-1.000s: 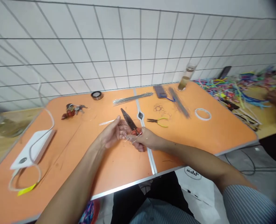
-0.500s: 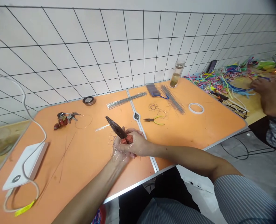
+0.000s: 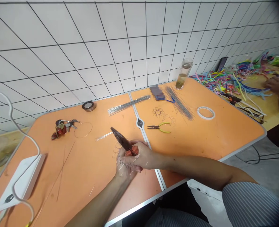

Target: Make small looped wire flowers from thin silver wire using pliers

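Observation:
Large pliers (image 3: pixel 122 139) with dark jaws and red-orange handles point up and to the left above the orange table. My right hand (image 3: pixel 145 155) is wrapped round their handles. Pressed against it from below, my left hand (image 3: pixel 125 165) is closed too, with thin shiny wire loops (image 3: pixel 116 150) around its fingers. The overlap of the hands hides what exactly the left fingers grip. Beyond the hands lie small yellow-handled pliers (image 3: pixel 164 127) and a wire flower shape (image 3: pixel 158 112).
Wire bundles (image 3: pixel 127 105), a tape roll (image 3: pixel 89 106), keys (image 3: pixel 64 126), a white ring (image 3: pixel 206 113) and a bottle (image 3: pixel 184 75) stand or lie further back. A white power bank (image 3: pixel 21 181) with a cable is at left. Another person's hand (image 3: pixel 277 85) is at far right.
The view has shifted, so the table and its objects appear moved. Both hands stay together around the large pliers; a short piece of wire now shows on the table near my left forearm.

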{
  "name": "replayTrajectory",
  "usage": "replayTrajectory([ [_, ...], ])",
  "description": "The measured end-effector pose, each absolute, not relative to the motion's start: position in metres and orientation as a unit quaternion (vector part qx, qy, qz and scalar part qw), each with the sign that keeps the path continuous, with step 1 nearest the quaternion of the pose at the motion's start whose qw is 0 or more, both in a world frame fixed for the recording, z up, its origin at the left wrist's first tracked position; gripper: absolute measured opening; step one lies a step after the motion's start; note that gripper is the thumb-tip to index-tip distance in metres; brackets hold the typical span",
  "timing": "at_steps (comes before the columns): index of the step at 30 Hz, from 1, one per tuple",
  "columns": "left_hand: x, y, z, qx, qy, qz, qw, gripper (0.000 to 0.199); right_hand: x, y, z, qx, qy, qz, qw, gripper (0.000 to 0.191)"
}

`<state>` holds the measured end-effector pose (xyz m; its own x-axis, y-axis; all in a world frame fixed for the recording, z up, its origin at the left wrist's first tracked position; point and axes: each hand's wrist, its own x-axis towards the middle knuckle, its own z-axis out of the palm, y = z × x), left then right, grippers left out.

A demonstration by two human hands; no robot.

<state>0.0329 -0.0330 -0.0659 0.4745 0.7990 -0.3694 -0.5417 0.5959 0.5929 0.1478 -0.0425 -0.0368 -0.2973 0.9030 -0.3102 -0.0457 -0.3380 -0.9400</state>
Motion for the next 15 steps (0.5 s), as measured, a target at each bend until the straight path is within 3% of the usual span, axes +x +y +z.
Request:
replayTrajectory([
  [4,0.034,-0.030,-0.048,0.231,0.334,0.373,0.834,0.037,0.156,-0.037,-0.032,-0.431,-0.402,0.713,0.379,0.056],
  [7,0.028,-0.023,-0.044,0.239,0.339,0.350,0.840,0.039,0.164,-0.033,-0.032,-0.391,-0.395,0.735,0.388,0.051],
  [11,0.017,-0.014,-0.047,0.276,0.334,0.330,0.838,0.022,0.171,-0.030,-0.034,-0.394,-0.393,0.760,0.336,0.040],
  [15,0.010,-0.010,-0.048,0.323,0.338,0.282,0.838,0.027,0.173,-0.028,-0.036,-0.389,-0.385,0.782,0.298,0.036],
])
